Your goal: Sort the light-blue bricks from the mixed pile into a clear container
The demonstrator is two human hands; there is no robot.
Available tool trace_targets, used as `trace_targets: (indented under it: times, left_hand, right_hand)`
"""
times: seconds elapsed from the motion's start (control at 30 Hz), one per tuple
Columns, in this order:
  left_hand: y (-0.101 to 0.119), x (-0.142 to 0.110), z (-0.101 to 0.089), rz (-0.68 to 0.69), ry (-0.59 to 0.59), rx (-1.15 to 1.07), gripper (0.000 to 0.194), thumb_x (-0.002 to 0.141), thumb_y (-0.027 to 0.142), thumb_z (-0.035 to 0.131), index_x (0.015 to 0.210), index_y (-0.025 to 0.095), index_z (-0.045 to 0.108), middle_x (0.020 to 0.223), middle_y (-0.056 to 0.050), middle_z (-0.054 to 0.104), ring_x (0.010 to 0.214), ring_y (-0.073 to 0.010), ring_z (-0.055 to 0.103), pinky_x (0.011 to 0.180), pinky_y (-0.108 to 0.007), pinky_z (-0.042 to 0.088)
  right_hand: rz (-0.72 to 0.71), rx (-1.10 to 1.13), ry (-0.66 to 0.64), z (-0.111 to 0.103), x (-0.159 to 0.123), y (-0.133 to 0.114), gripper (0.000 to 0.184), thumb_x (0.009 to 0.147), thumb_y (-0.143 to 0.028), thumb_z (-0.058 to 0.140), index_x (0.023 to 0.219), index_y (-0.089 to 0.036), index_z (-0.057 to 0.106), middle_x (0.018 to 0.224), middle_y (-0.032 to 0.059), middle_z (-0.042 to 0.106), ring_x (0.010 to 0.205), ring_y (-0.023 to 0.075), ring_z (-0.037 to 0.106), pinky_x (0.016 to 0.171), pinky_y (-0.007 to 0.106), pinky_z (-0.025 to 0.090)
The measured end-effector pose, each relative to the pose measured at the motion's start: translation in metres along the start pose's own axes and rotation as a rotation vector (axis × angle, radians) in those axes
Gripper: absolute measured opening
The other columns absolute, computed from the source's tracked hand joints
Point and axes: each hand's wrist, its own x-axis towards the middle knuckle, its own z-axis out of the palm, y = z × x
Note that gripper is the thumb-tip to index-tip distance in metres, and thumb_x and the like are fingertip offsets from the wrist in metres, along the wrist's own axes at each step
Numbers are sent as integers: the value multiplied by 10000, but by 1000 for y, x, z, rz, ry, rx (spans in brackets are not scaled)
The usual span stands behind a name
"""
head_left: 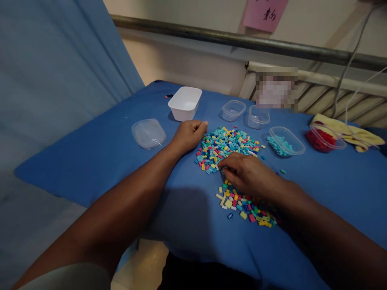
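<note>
A large pile of small toy building bricks (226,141), mostly turquoise with yellow, pink, white and dark blue ones, lies on the blue cloth. My left hand (190,135) rests at the pile's left edge, its fingers curled under so that their tips are hidden. Over the pile's near edge is my right hand (246,173), its index finger and thumb bent close together by a white brick; whether they grip a piece is too small to tell. A second, looser group of mixed bricks (242,205) spreads below the right hand, partly covered by the wrist.
Behind the pile stand a white tub (184,108) and two clear containers (234,109). To the right are a container of turquoise bricks (281,146), a container of red pieces (320,139) and a yellow cloth (356,133). A clear lid (148,133) lies left.
</note>
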Motion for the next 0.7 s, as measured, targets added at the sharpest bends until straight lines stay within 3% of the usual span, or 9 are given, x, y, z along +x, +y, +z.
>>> trace_targets:
  times: [0.3, 0.53, 0.7]
  left_hand:
    - [4, -2, -2, 4, -8, 14, 526, 1070, 565, 525, 766, 189, 731, 666, -21, 667, 644, -180, 595, 637, -324, 405]
    - [5, -1, -2, 1, -16, 42, 537, 1066, 576, 510, 761, 190, 726, 673, -26, 670, 670, -191, 612, 641, -325, 403]
    - [6, -1, -2, -1, -18, 46, 537, 1063, 577, 514, 748, 193, 717, 654, -22, 652, 651, -187, 591, 622, -325, 384]
  right_hand:
    - [23, -33, -110, -5, -1, -3, 163, 1017, -187, 624, 1082, -211, 772, 1027, 68, 789, 904, 218, 716, 815, 340, 504]
    - [35, -119, -146, -6, 5, -12, 172, 1003, -153, 600, 886, -192, 719, 911, 63, 746, 852, 203, 673, 752, 315, 428]
    - [14, -180, -212, -8, 4, -18, 164, 1016, -152, 609, 917, -176, 738, 922, 83, 765, 803, 197, 667, 719, 312, 417]
